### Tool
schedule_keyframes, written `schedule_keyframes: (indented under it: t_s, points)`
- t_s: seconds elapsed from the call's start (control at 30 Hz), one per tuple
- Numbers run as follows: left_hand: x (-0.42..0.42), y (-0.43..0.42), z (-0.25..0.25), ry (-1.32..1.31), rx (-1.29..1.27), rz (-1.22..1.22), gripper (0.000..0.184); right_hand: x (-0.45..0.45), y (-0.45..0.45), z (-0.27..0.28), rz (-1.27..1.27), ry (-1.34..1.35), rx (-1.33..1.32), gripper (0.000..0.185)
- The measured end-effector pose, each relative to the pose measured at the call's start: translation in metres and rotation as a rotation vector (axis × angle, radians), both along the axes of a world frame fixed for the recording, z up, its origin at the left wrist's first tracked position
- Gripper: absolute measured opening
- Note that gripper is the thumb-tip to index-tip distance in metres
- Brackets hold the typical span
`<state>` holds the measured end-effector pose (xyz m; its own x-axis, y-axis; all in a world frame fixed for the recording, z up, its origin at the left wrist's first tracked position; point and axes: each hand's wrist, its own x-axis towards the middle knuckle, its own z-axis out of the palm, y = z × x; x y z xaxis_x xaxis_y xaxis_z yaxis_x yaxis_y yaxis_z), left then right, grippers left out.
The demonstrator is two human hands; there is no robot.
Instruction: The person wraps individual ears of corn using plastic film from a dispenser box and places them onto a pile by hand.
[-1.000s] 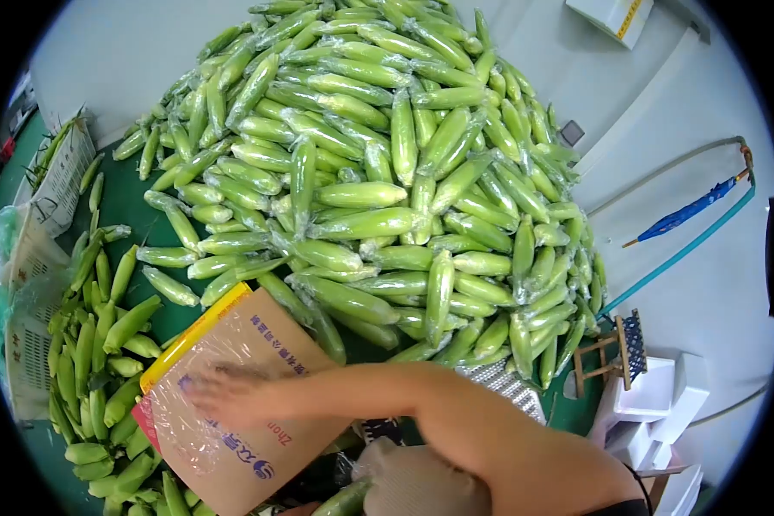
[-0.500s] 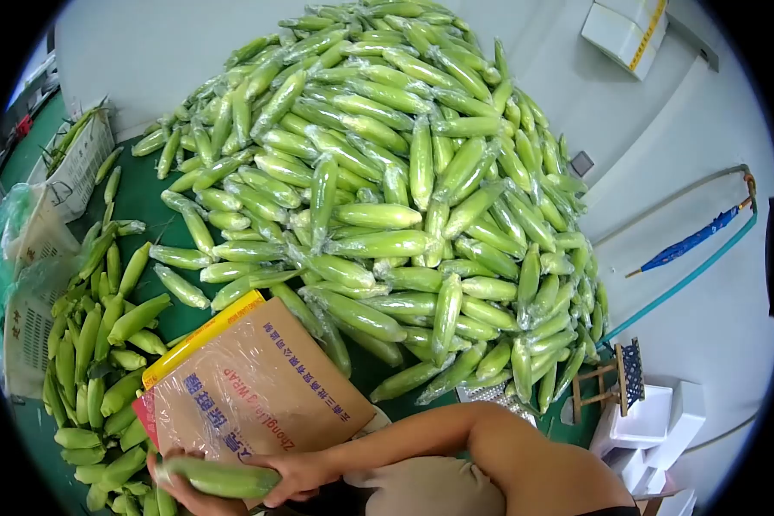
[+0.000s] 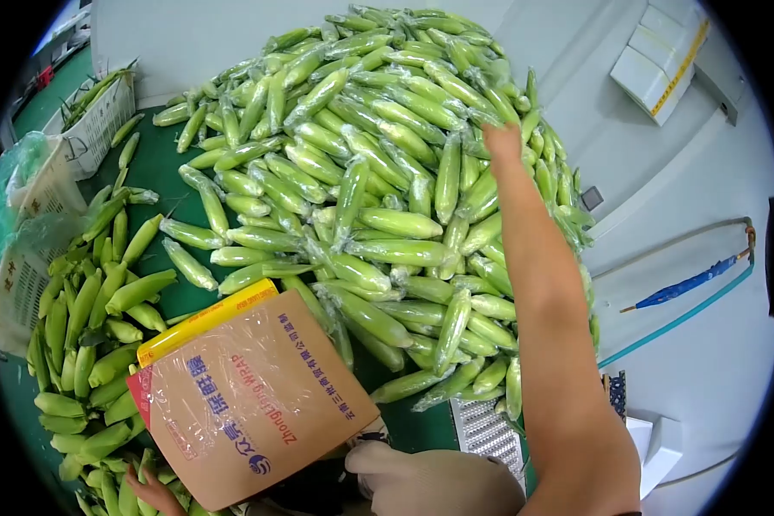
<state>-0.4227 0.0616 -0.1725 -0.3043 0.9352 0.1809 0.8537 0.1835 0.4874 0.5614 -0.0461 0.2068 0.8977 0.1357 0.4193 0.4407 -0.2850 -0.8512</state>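
My right arm stretches up across a large heap of film-wrapped ears of corn point(image 3: 396, 224). At its end, my right hand point(image 3: 501, 142) is against the wrapped ears in the upper right of the heap, beside the end of one ear point(image 3: 496, 101). Its fingers are mostly hidden, so I cannot tell whether it grips an ear. Low on the left, my left hand point(image 3: 155, 492) lies with fingers apart on unwrapped ears of corn point(image 3: 86, 318), touching them. Between the two hands is a tilted cardboard carton of cling film point(image 3: 258, 396), with clear film stretched over its top.
White plastic crates point(image 3: 27, 275) stand at the left, with green plastic bags point(image 3: 26, 181) over one. A perforated metal tray point(image 3: 490, 430) lies below the heap. At right are a blue umbrella point(image 3: 688, 284), a teal hose point(image 3: 671, 327) and white foam boxes point(image 3: 658, 60).
My right hand has left the ear both hands held low in view and reached up to the heap. My left hand has moved down onto the unwrapped ears. The view has shifted slightly.
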Motion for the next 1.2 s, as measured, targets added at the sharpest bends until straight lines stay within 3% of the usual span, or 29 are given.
schedule_keyframes:
  t_s: [0.03,0.07,0.1,0.13,0.17,0.2,0.27,0.33,0.37,0.43,0.47,0.5,0.53,0.57,0.6,0.67,0.77,0.87,0.93,1.03,1.13,1.2]
  points:
    - [-0.014,-0.007,-0.014,0.284,-0.083,0.081,0.051,-0.027,0.004,-0.021,0.048,0.025,-0.023,0.055]
    - [-0.006,-0.02,-0.004,0.359,-0.177,0.052,0.058,-0.062,0.006,-0.061,0.223,0.011,0.059,0.037]
    - [0.025,-0.041,0.038,0.436,-0.272,0.018,0.066,-0.098,0.009,-0.1,0.405,0.016,0.141,0.019]
    - [0.038,-0.054,0.061,0.521,-0.372,-0.02,0.075,-0.16,0.011,-0.13,0.415,0.127,0.097,0.02]
    - [0.025,-0.055,0.048,0.48,-0.438,-0.009,0.082,-0.22,0.006,-0.156,0.507,0.169,0.067,0.022]
    - [0.025,-0.056,0.057,0.575,-0.532,-0.038,0.088,-0.254,-0.006,-0.188,0.686,0.236,-0.026,0.025]
    - [0.048,-0.05,0.11,0.654,-0.527,-0.131,0.077,-0.34,-0.024,-0.196,0.81,0.396,-0.132,0.022]
    - [-0.013,-0.022,0.069,0.663,-0.395,-0.139,0.067,-0.385,-0.042,-0.186,1.003,0.266,-0.259,0.024]
    - [-0.04,-0.013,0.05,0.58,-0.376,-0.177,0.077,-0.392,-0.049,-0.179,1.058,0.263,-0.316,0.025]
    - [-0.013,-0.001,0.091,0.396,-0.613,-0.199,0.085,-0.409,-0.061,-0.179,1.24,0.301,-0.41,0.027]
    - [-0.065,-0.006,0.046,0.252,-0.409,-0.229,0.091,-0.409,-0.066,-0.189,1.29,0.114,-0.54,0.032]
    - [-0.079,-0.017,0.032,0.279,-0.143,-0.219,0.088,-0.399,-0.072,-0.221,1.354,-0.626,-0.466,0.038]
    - [-0.079,-0.023,0.045,0.02,-0.004,-0.259,0.081,-0.402,-0.071,-0.205,1.446,-0.276,-0.594,0.048]
    - [-0.07,-0.029,0.05,-0.294,0.157,-0.225,0.078,-0.404,-0.077,-0.205,1.446,-0.239,-0.748,0.059]
    - [-0.023,-0.033,0.093,-0.53,0.19,-0.24,0.081,-0.409,-0.076,-0.198,1.435,-0.35,-0.763,0.069]
    - [0.042,-0.025,0.141,-0.723,0.131,-0.345,0.078,-0.42,-0.074,-0.202,1.372,-0.407,-0.813,0.078]
    - [0.186,-0.003,0.237,-0.063,0.212,-0.909,0.083,-0.427,-0.051,-0.201,1.361,-0.405,-0.796,0.055]
    - [0.269,0.008,0.223,0.079,0.084,-1.15,0.073,-0.418,-0.042,-0.225,1.388,-0.469,-0.708,0.033]
    - [0.286,0.008,0.208,0.175,-0.002,-1.155,0.074,-0.414,-0.044,-0.235,1.352,-0.484,-0.55,0.016]
    - [0.293,0.023,0.201,0.188,-0.044,-1.229,0.072,-0.435,-0.059,-0.233,0.958,-0.031,-0.186,0.015]
    - [0.292,0.02,0.208,0.143,-0.078,-1.272,0.069,-0.455,-0.009,-0.202,0.99,-0.091,-0.357,0.029]
    - [0.29,0.018,0.207,0.151,-0.027,-1.286,0.068,-0.471,0.026,-0.206,1.119,-0.566,-0.545,0.044]
